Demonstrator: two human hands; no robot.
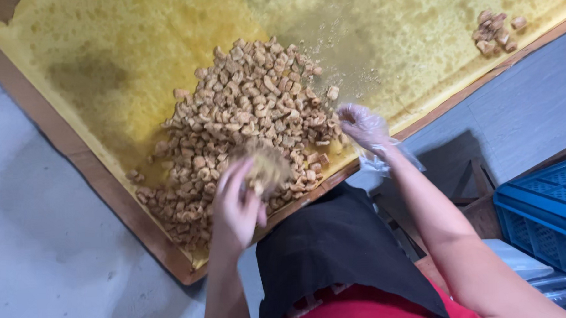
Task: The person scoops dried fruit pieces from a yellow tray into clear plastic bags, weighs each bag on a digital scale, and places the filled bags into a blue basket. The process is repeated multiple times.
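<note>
The left hand [234, 208] cups a blurred clump of crumbly brown stuff [267, 169] in curled fingers, right above the near edge of the heap of fried brown pieces [250, 116]. To its right, the right hand [363, 125], in a thin clear glove, rests its loosely spread fingers against the heap's side, gripping nothing I can make out. Both sit on the yellow-lined wooden tray [108, 190]; a small separate cluster [495, 31] lies well beyond the right hand.

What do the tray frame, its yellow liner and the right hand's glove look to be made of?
Tray frame: probably wood, with a brown matte edge. Liner: likely paper, yellow with darker, oily-looking blotches. Glove: thin clear plastic film, crinkled and loose at the wrist.
</note>
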